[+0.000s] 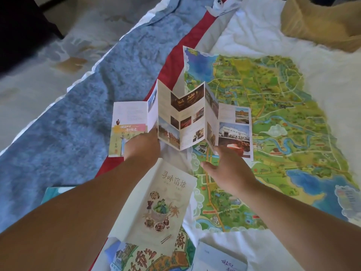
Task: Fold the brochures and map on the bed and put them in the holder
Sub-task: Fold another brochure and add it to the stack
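I have both arms stretched out over the bed (254, 36), and between my hands stands a long brochure (181, 118), half opened in zigzag folds, its middle panels raised in peaks and its outer panels lying flatter. My left hand (141, 146) is at the lower edge of the brochure's left part, fingers hidden under the paper, so I cannot tell how they grip. My right hand (228, 169) is at the lower edge of the right part, thumb spread out to the side, and its fingertips are hidden too. Beyond and to the right of my right hand the big coloured map (273, 118) lies spread flat on the white cover, with its far left corner lifted. Between my forearms lies a cream booklet (158, 204) with food drawings, partly covering another printed sheet (140, 259) nearer to me. Left of my left arm lies a blue blanket (88, 98) beside a red strip (175, 61).
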Demonstrator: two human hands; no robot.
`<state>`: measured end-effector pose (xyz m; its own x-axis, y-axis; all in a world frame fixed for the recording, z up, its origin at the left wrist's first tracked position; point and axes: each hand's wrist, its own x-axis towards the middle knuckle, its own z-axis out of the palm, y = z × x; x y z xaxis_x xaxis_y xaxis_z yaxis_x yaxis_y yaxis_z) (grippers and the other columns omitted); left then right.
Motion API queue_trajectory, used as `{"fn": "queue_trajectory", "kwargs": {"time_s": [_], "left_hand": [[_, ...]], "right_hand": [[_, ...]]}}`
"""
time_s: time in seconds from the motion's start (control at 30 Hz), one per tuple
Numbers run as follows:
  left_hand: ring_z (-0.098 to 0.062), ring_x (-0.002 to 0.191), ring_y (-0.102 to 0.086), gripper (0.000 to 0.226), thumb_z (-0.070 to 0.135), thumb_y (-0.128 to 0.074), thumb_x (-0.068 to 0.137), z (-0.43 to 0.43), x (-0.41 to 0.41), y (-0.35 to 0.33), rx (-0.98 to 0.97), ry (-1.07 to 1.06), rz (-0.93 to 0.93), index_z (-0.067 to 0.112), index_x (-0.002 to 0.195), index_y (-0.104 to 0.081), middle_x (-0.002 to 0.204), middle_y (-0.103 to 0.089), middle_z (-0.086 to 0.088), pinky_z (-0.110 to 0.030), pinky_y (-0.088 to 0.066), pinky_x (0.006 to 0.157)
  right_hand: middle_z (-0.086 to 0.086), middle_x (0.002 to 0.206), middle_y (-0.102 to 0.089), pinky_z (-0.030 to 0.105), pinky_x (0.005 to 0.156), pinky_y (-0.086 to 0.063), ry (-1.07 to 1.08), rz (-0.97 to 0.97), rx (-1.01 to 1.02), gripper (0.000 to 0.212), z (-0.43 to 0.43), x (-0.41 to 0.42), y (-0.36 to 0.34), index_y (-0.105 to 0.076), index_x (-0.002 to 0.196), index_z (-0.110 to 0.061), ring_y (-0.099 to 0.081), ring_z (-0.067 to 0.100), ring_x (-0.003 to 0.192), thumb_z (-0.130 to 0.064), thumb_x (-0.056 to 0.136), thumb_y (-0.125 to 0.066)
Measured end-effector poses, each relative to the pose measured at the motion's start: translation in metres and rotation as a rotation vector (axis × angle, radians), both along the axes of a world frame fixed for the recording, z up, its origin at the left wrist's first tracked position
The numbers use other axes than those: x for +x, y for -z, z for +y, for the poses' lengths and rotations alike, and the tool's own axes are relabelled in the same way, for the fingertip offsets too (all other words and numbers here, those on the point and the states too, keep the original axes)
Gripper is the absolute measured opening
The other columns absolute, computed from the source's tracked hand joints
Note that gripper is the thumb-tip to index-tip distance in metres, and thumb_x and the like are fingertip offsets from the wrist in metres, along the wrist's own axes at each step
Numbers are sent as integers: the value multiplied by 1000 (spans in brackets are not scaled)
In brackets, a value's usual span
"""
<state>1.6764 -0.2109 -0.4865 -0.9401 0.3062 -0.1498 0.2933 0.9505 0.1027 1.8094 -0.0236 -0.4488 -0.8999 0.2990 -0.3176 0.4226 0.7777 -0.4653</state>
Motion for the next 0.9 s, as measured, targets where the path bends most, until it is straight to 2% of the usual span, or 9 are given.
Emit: {"fn": "queue_trajectory", "kwargs": {"time_s": [0.1,0.23,0.3,0.37,0.5,0.6,0.77,0.83,0.9], "left_hand": [[-19,65,-55,24,14,-45,96,-1,1,-7,-31,48,23,21,119,-41,75,-50,0,-34,-52,55],[-18,63,-43,33,9,-43,93,-5,-3,-28,-47,65,119,22,123,-42,77,-44,1,-25,-25,43],[-21,66,-45,34,9,-44,92,-7,-1,-38,-32,99,177,22,124,-44,85,-54,-2,-27,-29,45],[-22,63,-49,35,8,-46,90,-8,6,-43,-13,141,196,23,122,-44,84,-59,-2,-28,-35,47],[-11,42,-33,36,7,-47,90,-10,24,-45,26,163,205,25,122,-43,64,-47,6,-19,-21,42],[-11,43,-33,43,7,-46,93,-8,33,-41,54,160,181,26,131,-40,65,-42,8,-22,-29,43],[-13,46,-42,42,9,-44,95,-2,44,-44,74,165,169,23,135,-41,75,-62,4,-23,-33,44],[-14,48,-44,42,7,-47,94,1,47,-48,55,178,167,23,132,-42,75,-63,4,-23,-34,45],[-15,48,-44,42,6,-49,92,4,52,-53,50,181,164,23,130,-45,71,-61,4,-23,-33,45]], "right_hand": [[6,134,-56,26,76,-42,6,50,-30,54,4,-9,-2,-48,138,-16,-61,18,100,-45,93,-59],[2,117,-67,28,71,-46,51,37,-59,44,8,-21,1,-56,127,-17,-65,22,93,-46,94,-57],[1,103,-67,26,61,-41,100,14,-47,47,11,-28,5,-57,123,-14,-63,23,87,-51,95,-53],[4,96,-67,28,60,-38,142,-16,-33,51,12,-37,10,-59,114,-10,-61,25,84,-56,95,-50],[0,70,-53,29,59,-37,195,-91,11,49,9,-51,22,-54,84,-10,-54,25,72,-58,94,-50],[-4,58,-52,24,48,-30,184,-137,3,49,4,-49,33,-51,65,-17,-53,15,56,-58,92,-53],[-7,54,-50,22,45,-28,126,-186,2,50,-8,-41,50,-56,64,-20,-49,9,49,-59,94,-47],[-5,56,-50,22,45,-29,173,-180,4,51,-8,-41,53,-57,66,-16,-51,11,51,-57,95,-48],[1,60,-56,25,50,-37,245,-151,-82,49,-10,-42,52,-61,71,-10,-61,20,60,-53,94,-54]]}}
